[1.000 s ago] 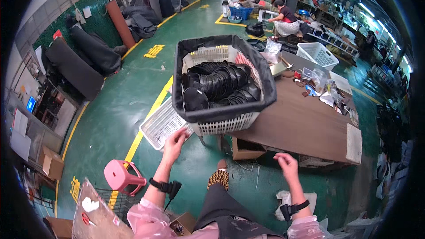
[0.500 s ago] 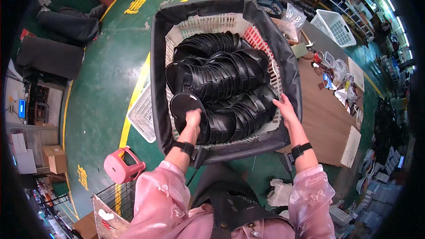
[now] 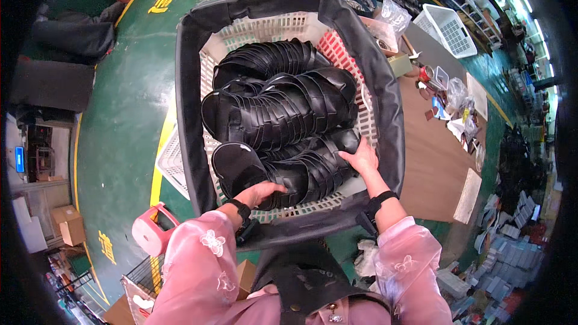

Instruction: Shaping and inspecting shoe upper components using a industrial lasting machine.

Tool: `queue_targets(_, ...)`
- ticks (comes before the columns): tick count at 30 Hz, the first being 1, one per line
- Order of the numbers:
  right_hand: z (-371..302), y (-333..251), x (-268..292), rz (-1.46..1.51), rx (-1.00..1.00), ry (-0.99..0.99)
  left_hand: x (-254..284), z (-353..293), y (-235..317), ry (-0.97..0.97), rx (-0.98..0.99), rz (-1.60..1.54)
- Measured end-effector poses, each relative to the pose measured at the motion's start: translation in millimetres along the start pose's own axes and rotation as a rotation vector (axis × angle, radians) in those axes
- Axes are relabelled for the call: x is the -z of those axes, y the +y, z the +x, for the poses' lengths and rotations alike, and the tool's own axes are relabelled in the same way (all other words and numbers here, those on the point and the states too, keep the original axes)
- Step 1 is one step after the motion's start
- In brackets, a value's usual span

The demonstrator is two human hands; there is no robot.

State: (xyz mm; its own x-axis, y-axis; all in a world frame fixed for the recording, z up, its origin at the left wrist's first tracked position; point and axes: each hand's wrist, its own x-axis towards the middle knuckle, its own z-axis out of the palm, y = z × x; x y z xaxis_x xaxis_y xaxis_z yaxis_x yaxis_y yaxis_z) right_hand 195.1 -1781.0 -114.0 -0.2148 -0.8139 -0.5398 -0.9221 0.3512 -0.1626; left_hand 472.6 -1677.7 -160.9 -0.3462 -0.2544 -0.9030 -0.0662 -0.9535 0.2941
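Observation:
Curved black leather-like pieces, apparently shoe uppers [image 3: 278, 108], lie nested in several rows inside a white perforated plastic basket [image 3: 265, 26]. Black padded cloth wraps the basket's rim. My left hand [image 3: 260, 192] rests at the near-left part of the nearest row [image 3: 307, 171], fingers stretched to the right over the pieces. At that row's right end is my right hand [image 3: 363, 157], its thumb apart from the fingers and touching the last piece. Some fingertips of both hands are hidden against the black pieces. A rounded flat black piece [image 3: 235, 168] faces up at the row's left end.
Right of the basket stands a brown table [image 3: 430, 165] with bags, scraps and small containers. Another white basket [image 3: 447, 31] is beyond it. A pink stool [image 3: 153, 229] and a second white crate [image 3: 172, 162] are on the left, on the green floor [image 3: 129, 144].
The basket has shifted left in view. My left hand has moved nearer and right along the close row, its fingers now stretched out. My right hand has moved slightly nearer and left.

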Motion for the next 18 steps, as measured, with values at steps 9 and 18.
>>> queue_targets(9, 42.8, 13.2, -16.3, 0.123, 0.002, -0.061, 7.6, 53.1, -27.2, 0.107, -0.038, -0.345)
queue_targets(18, -39.0, -20.9, 75.4, 0.066, 0.196, 0.115, -37.7, 0.8, 1.2, -0.039, -0.221, -0.432)
